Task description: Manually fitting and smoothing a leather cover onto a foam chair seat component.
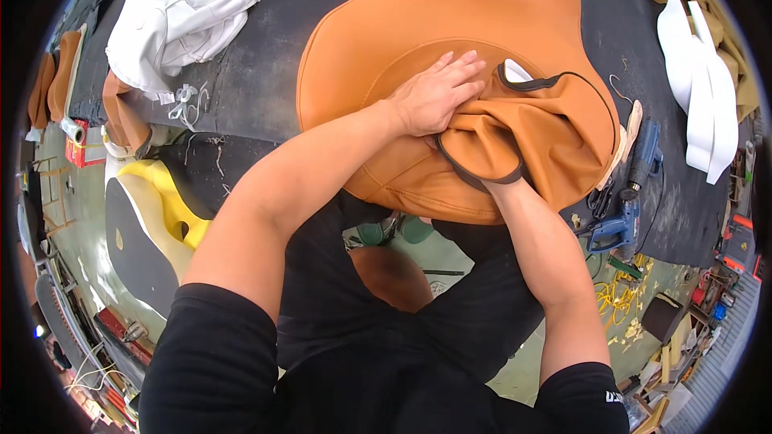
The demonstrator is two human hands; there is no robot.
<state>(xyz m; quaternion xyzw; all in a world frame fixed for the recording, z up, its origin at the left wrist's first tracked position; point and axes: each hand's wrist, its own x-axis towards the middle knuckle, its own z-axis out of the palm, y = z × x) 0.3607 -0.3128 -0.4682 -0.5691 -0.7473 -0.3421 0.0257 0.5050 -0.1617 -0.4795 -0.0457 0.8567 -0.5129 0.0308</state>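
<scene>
A tan leather seat cover [474, 0] with stitched seams lies in front of me, its near end over my lap. My left hand [438, 95] rests flat on it, palm down, fingers stretched out and holding nothing. Dark edging runs round the cover's loose, folded part [555, 124], where a bit of white shows at an opening. My right hand is pushed inside this fold up to the wrist [505, 186], so its fingers are hidden under the leather.
White covers [189, 16] lie bunched at the far left of the dark worktable [249, 88]. A blue heat gun [615, 229] and another blue power tool [646, 153] sit at the right, near white curved pieces [700, 84]. A yellow foam piece [161, 193] stands left.
</scene>
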